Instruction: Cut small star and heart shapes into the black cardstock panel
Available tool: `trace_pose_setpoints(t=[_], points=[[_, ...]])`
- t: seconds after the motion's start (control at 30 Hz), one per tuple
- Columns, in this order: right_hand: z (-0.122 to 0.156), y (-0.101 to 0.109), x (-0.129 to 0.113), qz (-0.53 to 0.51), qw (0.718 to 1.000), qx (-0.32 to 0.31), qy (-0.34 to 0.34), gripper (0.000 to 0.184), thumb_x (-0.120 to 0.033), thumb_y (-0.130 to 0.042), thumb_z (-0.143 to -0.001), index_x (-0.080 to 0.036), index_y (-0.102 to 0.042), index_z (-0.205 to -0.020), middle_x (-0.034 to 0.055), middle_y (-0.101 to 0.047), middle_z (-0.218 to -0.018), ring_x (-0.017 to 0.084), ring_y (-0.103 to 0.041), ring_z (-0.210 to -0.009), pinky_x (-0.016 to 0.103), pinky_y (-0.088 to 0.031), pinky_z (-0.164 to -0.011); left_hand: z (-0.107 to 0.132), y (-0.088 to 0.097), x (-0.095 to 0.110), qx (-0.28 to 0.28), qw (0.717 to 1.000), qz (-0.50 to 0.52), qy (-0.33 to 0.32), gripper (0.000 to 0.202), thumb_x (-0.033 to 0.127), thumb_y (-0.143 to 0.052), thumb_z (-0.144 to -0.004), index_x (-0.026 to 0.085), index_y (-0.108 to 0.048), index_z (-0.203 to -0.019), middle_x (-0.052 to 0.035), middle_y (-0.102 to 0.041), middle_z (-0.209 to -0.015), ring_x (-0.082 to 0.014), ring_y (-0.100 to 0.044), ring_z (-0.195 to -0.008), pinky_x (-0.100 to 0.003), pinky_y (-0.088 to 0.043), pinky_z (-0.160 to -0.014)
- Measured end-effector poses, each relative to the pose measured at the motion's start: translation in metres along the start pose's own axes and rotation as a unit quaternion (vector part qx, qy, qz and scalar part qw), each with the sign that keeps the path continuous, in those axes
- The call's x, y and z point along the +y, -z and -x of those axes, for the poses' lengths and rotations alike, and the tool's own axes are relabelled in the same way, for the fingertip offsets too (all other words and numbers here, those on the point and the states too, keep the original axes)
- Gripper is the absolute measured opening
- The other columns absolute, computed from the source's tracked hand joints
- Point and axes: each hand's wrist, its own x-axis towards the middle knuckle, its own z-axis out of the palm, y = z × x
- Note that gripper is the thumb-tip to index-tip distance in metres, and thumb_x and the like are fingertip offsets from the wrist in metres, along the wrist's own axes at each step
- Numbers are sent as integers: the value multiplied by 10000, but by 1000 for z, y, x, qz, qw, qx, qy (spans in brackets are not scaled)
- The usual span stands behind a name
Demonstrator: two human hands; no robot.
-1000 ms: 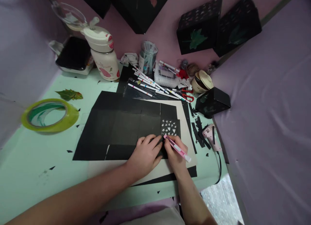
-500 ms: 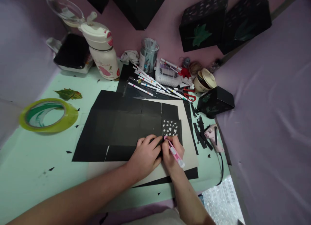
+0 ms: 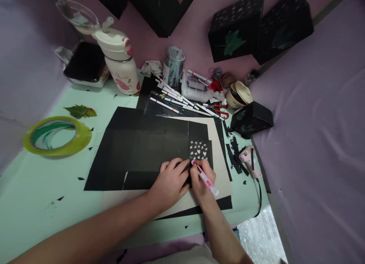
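My right hand (image 3: 203,180) grips a pink craft knife (image 3: 205,177), its front end down at the black card (image 3: 137,142). The blade tip is too small to make out. Just beyond it, the card's right panel has several cut-out stars and hearts (image 3: 199,151) that show white. Flat on the card beside the knife lies my left hand (image 3: 171,182), fingers stretched forward and pressing near the lower edge. Under the card is a pale grey board (image 3: 218,157), with more black sheet (image 3: 225,204) showing below it.
Left stand a tape roll (image 3: 31,144), a leaf (image 3: 81,111) and a white bottle (image 3: 124,76). Behind the card lie several markers (image 3: 182,100), red-handled scissors (image 3: 221,113) and a glass jar (image 3: 173,66). A glue gun (image 3: 251,159), black scraps (image 3: 235,154) and a small black box (image 3: 252,119) are right.
The view has shifted slightly. The knife's rear end leans a little further right, while both hands stay at nearly the same place on the card.
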Motion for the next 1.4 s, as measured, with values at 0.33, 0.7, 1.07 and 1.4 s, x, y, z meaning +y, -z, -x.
trace_pose_setpoints(t=[0.33, 0.7, 1.07, 1.4], points=[[1, 1, -2, -2, 1000, -4, 1, 98, -205, -519, -859, -196, -584, -786, -12, -605, -665, 138, -545, -578, 252, -435, -557, 0, 2, 0, -1, 1000, -2, -1, 289, 236, -621, -841, 180, -626, -1125, -86, -557, -1330, -295, -435, -1195, -476, -369, -921], [-46, 43, 2, -148, 975, -157, -56, 156, -288, -637, -834, -215, -702, -956, 40, -719, -899, 188, -661, -831, 304, -525, -739, 2, 0, 0, 3, 1000, -26, -14, 359, 276, -599, -869, 168, -581, -1211, -95, -551, -1335, -294, -429, -1200, -472, -361, -918], [-77, 43, 18, -118, 955, -271, -22, 47, -160, -628, -747, -182, -643, -787, -11, -645, -726, 138, -577, -662, 239, -439, -586, 2, -1, -1, -7, 1000, -28, -10, 345, 268, -566, -888, 175, -571, -1220, -92, -538, -1356, -301, -434, -1198, -470, -354, -899], [-73, 40, 19, -92, 958, -271, 2, 82, -214, -633, -777, -183, -607, -706, -2, -642, -691, 140, -564, -629, 246, -438, -571, 2, 1, -1, -14, 1000, -16, -4, 354, 278, -555, -900, 171, -560, -1238, -91, -549, -1343, -298, -436, -1197, -476, -354, -905]])
